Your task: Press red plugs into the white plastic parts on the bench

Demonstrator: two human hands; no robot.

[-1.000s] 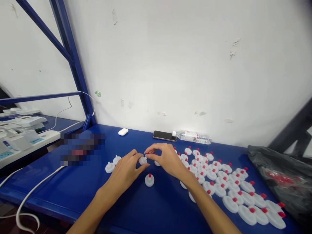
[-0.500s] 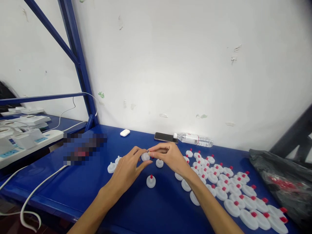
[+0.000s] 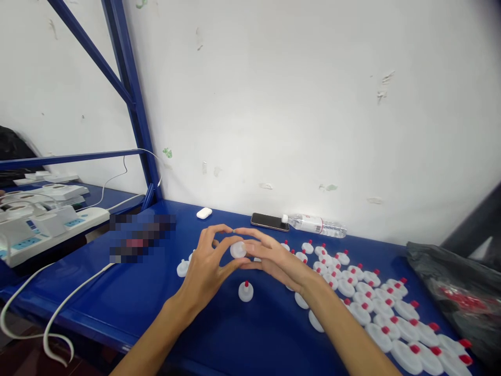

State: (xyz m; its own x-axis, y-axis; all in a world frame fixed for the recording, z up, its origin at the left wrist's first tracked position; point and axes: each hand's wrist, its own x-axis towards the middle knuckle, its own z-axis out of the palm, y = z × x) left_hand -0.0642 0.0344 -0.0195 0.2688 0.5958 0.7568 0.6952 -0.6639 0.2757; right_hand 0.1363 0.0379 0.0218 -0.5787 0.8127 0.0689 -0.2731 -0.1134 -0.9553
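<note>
Nearer than the phone (image 3: 270,222), a white cap (image 3: 238,250) is held between the bent thumb and fingers of the left hand (image 3: 209,261) and met at its right side by the right hand (image 3: 274,258), whose own grip cannot be told.

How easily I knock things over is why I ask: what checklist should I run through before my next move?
1. Held white piece supported: ok, left hand curled around it, right hand at its side.
2. Red tip on that piece: cannot tell, none clearly visible between the fingers.
3. Nearest red-tipped piece upright and clear of both hands: ok.
4. Red tip on the white piece left of the left hand: not ok, none showing.
5. Bottle standing: not ok, lying on its side.
</note>
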